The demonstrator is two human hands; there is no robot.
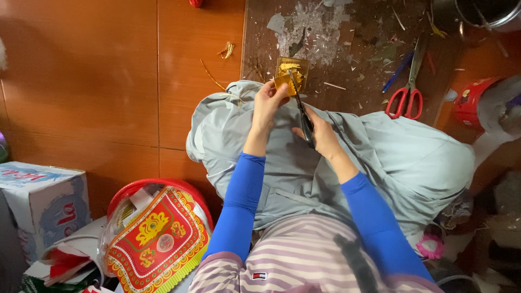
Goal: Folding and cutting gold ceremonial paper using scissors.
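Left hand point(269, 100) holding gold paper point(289, 76), right hand point(320, 135) scissors point(302, 111)

Red-handled scissors point(406, 93) are seen lying on a scratched wooden board point(353, 38) strewn with paper scraps. A metal pot point(483, 13) stands at its far corner. A red basket point(142, 190) filled with red-and-gold patterned paper point(157, 239) is set on the tiled floor point(97, 81), beside a cardboard box point(43, 201).
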